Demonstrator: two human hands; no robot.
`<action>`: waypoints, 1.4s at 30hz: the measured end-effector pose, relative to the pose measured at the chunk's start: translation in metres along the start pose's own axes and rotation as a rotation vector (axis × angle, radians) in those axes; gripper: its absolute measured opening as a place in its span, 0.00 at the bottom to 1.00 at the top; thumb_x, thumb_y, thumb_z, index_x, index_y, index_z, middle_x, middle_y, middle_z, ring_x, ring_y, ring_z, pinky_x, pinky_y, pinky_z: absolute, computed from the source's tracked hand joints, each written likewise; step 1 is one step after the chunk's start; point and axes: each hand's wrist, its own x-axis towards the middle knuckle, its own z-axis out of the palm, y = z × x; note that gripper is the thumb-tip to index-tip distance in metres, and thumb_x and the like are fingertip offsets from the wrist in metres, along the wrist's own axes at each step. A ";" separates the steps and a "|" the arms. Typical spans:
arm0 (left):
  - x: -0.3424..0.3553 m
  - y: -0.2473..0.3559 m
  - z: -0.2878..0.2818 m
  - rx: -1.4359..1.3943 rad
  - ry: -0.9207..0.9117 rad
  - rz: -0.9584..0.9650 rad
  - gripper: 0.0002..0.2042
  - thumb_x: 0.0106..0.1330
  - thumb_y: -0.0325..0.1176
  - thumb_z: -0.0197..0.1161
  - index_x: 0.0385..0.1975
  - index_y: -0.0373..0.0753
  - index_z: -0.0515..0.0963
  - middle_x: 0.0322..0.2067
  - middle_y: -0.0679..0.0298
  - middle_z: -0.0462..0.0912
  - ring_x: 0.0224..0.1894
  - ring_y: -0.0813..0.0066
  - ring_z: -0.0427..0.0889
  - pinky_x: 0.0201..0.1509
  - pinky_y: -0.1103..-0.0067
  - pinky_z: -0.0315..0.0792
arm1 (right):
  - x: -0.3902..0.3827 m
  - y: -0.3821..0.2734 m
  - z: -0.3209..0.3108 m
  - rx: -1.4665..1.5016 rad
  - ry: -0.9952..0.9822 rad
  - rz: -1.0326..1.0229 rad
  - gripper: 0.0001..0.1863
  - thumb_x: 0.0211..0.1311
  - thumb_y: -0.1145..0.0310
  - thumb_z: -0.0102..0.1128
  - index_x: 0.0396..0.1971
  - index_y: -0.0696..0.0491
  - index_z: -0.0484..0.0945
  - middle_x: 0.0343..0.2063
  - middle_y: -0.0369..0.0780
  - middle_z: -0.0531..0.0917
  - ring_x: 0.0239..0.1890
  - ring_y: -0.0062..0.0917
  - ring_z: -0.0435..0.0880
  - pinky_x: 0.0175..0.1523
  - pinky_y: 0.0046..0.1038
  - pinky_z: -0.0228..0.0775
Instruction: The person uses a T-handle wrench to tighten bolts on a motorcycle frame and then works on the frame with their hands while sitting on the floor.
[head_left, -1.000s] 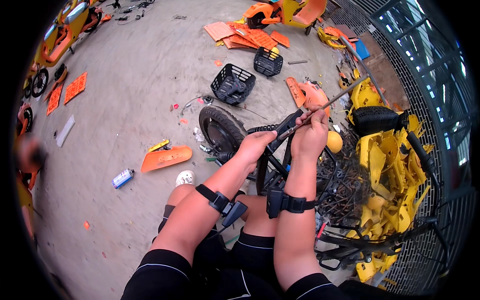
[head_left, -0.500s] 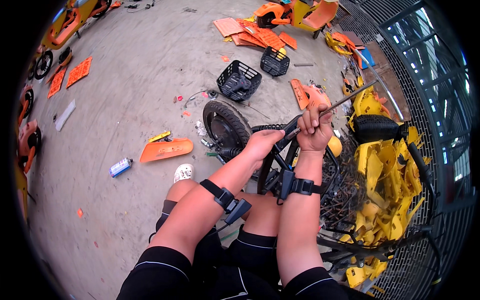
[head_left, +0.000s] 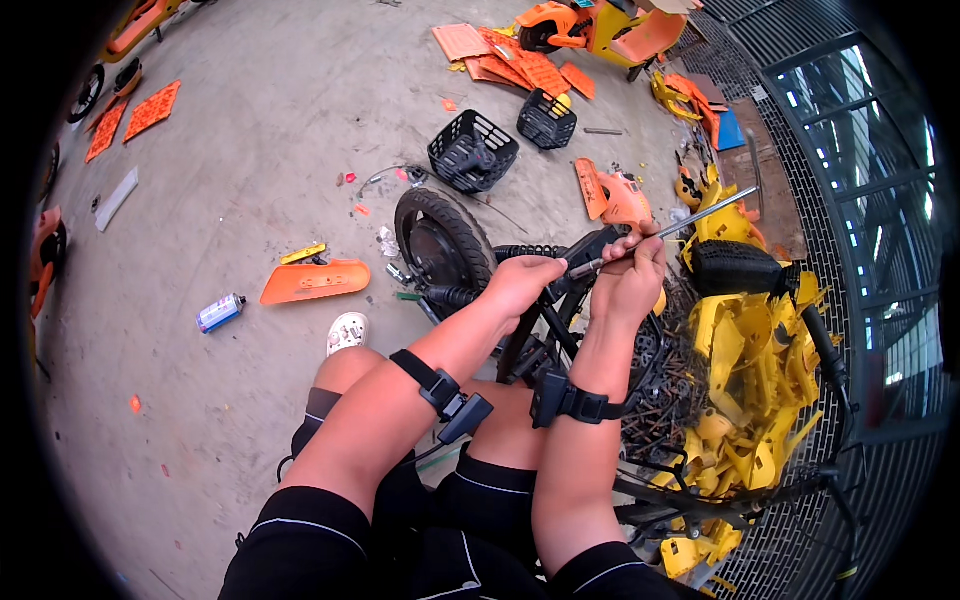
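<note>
Over the black frame (head_left: 557, 327), in the head view, my right hand (head_left: 625, 282) clamps thumb and fingers on a metal rod (head_left: 706, 213) slanting off rightward; my left hand (head_left: 522, 284) is at its near end, fingers hidden, so I can't tell their grip.

The metal rod (head_left: 710, 211) is long, slim, straight and silvery, with a thin bar (head_left: 754, 160) across its far end. It is held up at a slant, thicker near end lower left, far end upper right. Part of its length is covered.
</note>
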 end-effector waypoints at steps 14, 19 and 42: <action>0.001 0.001 -0.001 0.002 0.010 -0.008 0.18 0.67 0.41 0.65 0.46 0.32 0.82 0.37 0.67 0.83 0.39 0.82 0.76 0.46 0.81 0.68 | 0.015 0.010 0.001 0.081 -0.184 0.067 0.13 0.77 0.60 0.47 0.45 0.55 0.72 0.22 0.34 0.72 0.18 0.13 0.64 0.22 0.17 0.55; 0.010 -0.008 -0.002 -0.007 0.006 -0.004 0.17 0.67 0.41 0.65 0.44 0.33 0.83 0.38 0.67 0.83 0.39 0.81 0.76 0.46 0.82 0.68 | -0.006 0.021 0.023 -0.397 0.135 -0.209 0.10 0.77 0.66 0.46 0.47 0.56 0.72 0.27 0.35 0.75 0.22 0.14 0.72 0.25 0.16 0.61; 0.000 0.003 -0.005 0.043 -0.028 -0.007 0.19 0.65 0.42 0.67 0.46 0.31 0.82 0.39 0.65 0.83 0.42 0.80 0.76 0.50 0.81 0.69 | 0.008 0.015 -0.008 0.034 -0.098 0.089 0.13 0.77 0.58 0.45 0.45 0.52 0.72 0.24 0.33 0.70 0.22 0.17 0.65 0.31 0.23 0.62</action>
